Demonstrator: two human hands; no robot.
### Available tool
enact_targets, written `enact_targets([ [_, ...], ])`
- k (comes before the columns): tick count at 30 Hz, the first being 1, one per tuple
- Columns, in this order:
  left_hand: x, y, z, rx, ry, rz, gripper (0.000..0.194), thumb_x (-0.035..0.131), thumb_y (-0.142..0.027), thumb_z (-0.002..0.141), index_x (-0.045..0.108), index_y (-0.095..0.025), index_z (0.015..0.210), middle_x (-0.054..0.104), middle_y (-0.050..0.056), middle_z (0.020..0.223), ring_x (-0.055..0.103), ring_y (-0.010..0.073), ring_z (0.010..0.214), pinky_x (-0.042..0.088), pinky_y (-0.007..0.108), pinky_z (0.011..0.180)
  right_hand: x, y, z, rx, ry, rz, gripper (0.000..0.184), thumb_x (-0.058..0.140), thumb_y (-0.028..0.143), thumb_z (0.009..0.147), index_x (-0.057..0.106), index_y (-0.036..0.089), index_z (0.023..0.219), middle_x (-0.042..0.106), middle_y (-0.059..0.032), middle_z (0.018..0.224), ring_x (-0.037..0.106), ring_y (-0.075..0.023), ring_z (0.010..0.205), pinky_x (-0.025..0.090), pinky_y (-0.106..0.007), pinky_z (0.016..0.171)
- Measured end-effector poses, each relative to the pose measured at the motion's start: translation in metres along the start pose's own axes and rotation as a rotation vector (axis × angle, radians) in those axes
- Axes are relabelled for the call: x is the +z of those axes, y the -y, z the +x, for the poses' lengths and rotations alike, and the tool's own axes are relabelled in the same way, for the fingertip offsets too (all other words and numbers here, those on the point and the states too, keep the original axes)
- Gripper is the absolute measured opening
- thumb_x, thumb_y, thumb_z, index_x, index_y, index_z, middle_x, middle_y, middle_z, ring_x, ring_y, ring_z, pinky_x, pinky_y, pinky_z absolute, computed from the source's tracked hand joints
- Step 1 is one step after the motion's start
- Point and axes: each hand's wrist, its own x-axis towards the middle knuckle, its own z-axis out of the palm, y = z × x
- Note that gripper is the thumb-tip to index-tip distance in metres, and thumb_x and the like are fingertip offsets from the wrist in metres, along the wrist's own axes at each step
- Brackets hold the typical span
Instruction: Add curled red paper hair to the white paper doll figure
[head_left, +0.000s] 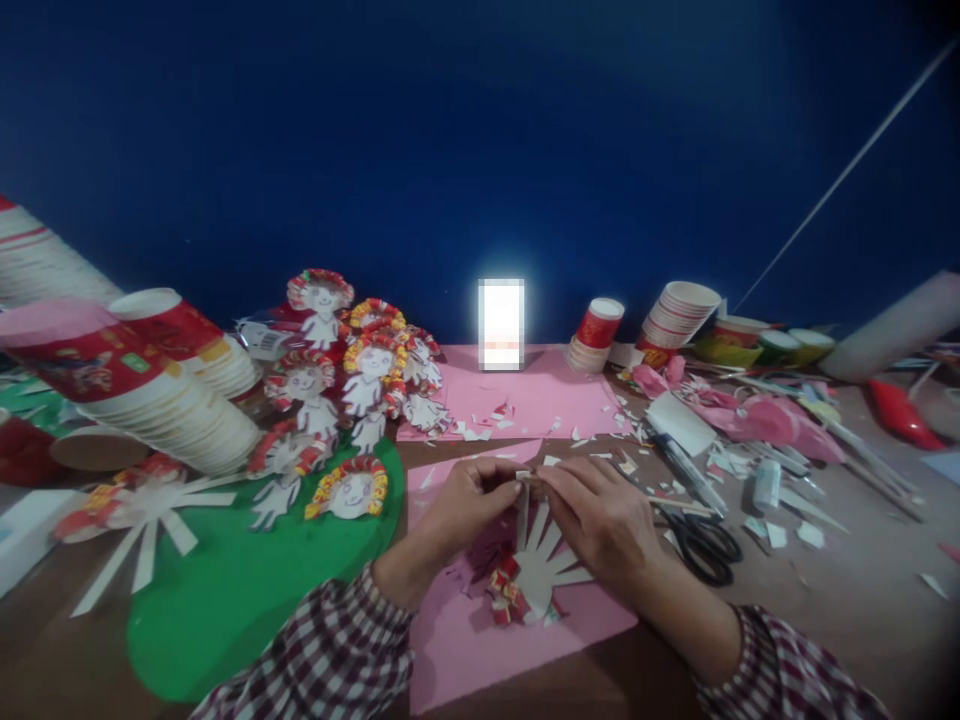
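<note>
Between my two hands is a cut paper cup [534,578], its white strips fanned out from a round base and several red-and-yellow strips curled up at the lower left. My left hand [474,495] pinches the tip of one upright strip. From the other side, the fingers of my right hand [600,510] close on the same strip end. The cup's other strips spread below my right hand, over a pink sheet [480,660]. My fingers partly cover the strip's tip.
Paper dolls with curled hair [367,375] stand on a green sheet [247,620] at left, beside stacked paper cups [172,400]. Black-handled scissors [705,548], a utility knife [686,470] and paper scraps lie at right. A blurred bright rectangle [501,320] stands at the back.
</note>
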Motion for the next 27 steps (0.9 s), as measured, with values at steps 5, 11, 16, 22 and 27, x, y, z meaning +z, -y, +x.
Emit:
enact_targets([
  [5,0.0001,-0.0010,0.0009,0.015,0.011,0.003,0.024,0.067,-0.024,0.071,0.069,-0.014,0.093,0.068,0.005,0.080,0.056,0.0100,0.063,0.044,0.021,0.058,0.0029,-0.0014,0.0006,-0.008,-0.048,0.008,0.019,0.048,0.022,0.090,0.059,0.016,0.104,0.065,-0.0059,0.091,0.056,-0.0189,0.085,0.045,-0.031,0.077],
  [11,-0.0020,0.0017,0.0031,-0.025,-0.027,0.002,0.026,0.070,-0.024,0.070,0.067,-0.012,0.092,0.067,0.006,0.081,0.056,0.0091,0.061,0.045,0.021,0.056,0.0036,-0.0041,-0.0010,-0.007,-0.010,0.017,0.016,0.047,0.021,0.090,0.060,0.017,0.098,0.065,-0.0062,0.089,0.056,-0.0184,0.085,0.044,-0.030,0.076],
  [16,-0.0024,0.0013,0.0029,-0.039,-0.036,0.028,0.022,0.070,-0.024,0.069,0.067,-0.012,0.087,0.065,0.003,0.076,0.056,0.0087,0.060,0.045,0.020,0.055,0.0023,-0.0056,-0.0023,-0.025,0.001,0.019,0.017,0.049,0.019,0.088,0.060,0.018,0.101,0.065,-0.0060,0.092,0.055,-0.0190,0.088,0.045,-0.030,0.078],
  [22,-0.0010,0.0027,0.0030,-0.018,-0.010,0.018,0.017,0.069,-0.022,0.070,0.068,-0.013,0.084,0.063,0.000,0.069,0.052,0.0061,0.056,0.043,0.019,0.055,0.0023,-0.0049,-0.0018,-0.037,0.008,0.035,0.018,0.050,0.018,0.088,0.061,0.019,0.102,0.066,-0.0055,0.092,0.054,-0.0185,0.087,0.045,-0.030,0.078],
  [27,-0.0017,0.0035,0.0031,-0.023,-0.008,0.022,0.020,0.070,-0.024,0.070,0.068,-0.013,0.086,0.064,0.001,0.070,0.052,0.0072,0.057,0.043,0.020,0.056,0.0036,-0.0055,-0.0022,-0.042,-0.002,0.029,0.017,0.050,0.019,0.089,0.061,0.019,0.102,0.066,-0.0049,0.092,0.054,-0.0183,0.086,0.045,-0.030,0.077],
])
